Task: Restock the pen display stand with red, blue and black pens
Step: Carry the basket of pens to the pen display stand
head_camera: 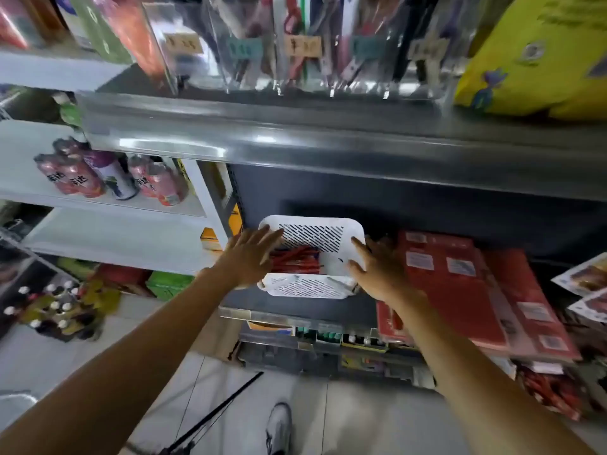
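from the head camera we see a white basket [312,226] with slits in its walls. it sits on a dark shelf [295,307], low in the middle. a bunch of red pens [295,257] lies inside it, on the left part of the floor of the basket.

the left hand [249,257] is wide, with its fingers straight and spread, and it lies over the left side of the basket. the right hand [377,267] is wide too, and its straight fingers lie against the right wall of the basket. neither hand is curled round anything.

the pen display stand [328,77] is up high on the grey shelf [295,136] above. it is clear, with slots side by side, and pens stand in the slots. small paper labels [303,46] hang on the front, but the writing is too blurry to read.

a big yellow bag [538,57] stands just beside the stand on the right. flat red packs [450,284] lie just right of the basket, close to the right hand. they have white stickers that are too small to read. far left, pink drink cans [82,178] lie on a white shelf, and their writing is blurry as well. below them are dark bottles [56,307] with white caps and a green box [167,284]. a white shoe [279,428] is on the floor at the bottom.
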Motion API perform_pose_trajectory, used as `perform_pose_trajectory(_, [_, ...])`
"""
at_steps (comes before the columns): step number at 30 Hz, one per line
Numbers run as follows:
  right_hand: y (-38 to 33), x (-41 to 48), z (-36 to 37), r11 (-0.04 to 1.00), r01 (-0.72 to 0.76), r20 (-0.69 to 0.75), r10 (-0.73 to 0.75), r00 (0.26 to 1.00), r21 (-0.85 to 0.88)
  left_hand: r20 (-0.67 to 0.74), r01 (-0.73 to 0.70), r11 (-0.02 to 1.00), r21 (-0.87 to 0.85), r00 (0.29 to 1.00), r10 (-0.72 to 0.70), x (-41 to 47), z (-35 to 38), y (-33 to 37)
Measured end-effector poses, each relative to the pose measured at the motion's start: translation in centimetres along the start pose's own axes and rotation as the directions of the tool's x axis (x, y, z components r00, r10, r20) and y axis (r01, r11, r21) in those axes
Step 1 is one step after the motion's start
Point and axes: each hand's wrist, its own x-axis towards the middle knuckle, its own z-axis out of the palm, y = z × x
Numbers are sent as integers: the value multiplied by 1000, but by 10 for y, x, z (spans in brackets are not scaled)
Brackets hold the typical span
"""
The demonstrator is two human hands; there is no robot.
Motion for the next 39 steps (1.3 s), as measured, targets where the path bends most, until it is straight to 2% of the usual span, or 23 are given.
perform_pose_trajectory(3, [6,27,11,997,-61,-4,61,998,38,103,40,999,-30,994,-37,20,6,-17])
perform_pose_trajectory(5, [10,41,18,978,-135,42,130,991,161,134,88,988,-126,988,-71,34,15,-29])
perform_pose_trajectory(7, [10,51,21,923,-210,91,191,977,321,136,148,952,-268,984,-114,44,27,-39])
perform_pose_trajectory(9, [8,56,21,839,-261,115,236,965,478,133,178,849,-498,983,-129,50,30,-40])
perform_pose_trajectory(11, [6,61,20,699,-363,185,319,929,616,184,242,629,-738,970,-156,56,32,-40])
perform_pose_trajectory(12, [2,61,18,583,-429,247,367,897,690,260,313,458,-832,949,-176,59,31,-38])
perform_pose_trajectory(14, [-2,65,18,340,-515,361,423,831,787,398,440,158,-884,885,-242,62,27,-33])
perform_pose_trajectory(15, [-4,68,18,250,-542,401,446,800,803,429,462,49,-885,854,-295,63,22,-31])
perform_pose_trajectory(16, [-6,68,12,167,-556,433,462,774,814,452,466,-40,-884,829,-329,66,20,-33])
perform_pose_trajectory(17, [-5,71,11,114,-570,462,470,753,814,469,470,-85,-879,815,-339,67,18,-35])
perform_pose_trajectory(22, [3,76,8,-32,-616,559,457,692,787,578,544,-197,-816,771,-267,68,19,-46])
perform_pose_trajectory(26, [0,66,8,-59,-597,552,463,694,800,622,585,-213,-782,721,-305,67,21,-45])
perform_pose_trajectory(28, [5,66,13,13,-519,445,497,745,855,630,594,-214,-776,712,-309,67,20,-41])
perform_pose_trajectory(30, [37,91,49,155,-433,295,531,794,888,630,599,-201,-775,709,-316,64,14,-36])
perform_pose_trajectory(32, [69,115,86,199,-438,239,611,755,877,639,608,-205,-767,702,-314,61,13,-33])
perform_pose_trajectory(33, [86,127,107,171,-446,241,647,723,878,639,607,-205,-768,701,-317,60,13,-31])
perform_pose_trajectory(36, [73,112,98,45,-423,309,613,727,905,619,587,-205,-783,703,-351,55,17,-27])
perform_pose_trajectory(39, [6,49,13,-31,-433,391,491,778,901,607,569,-218,-793,705,-367,46,15,-20])
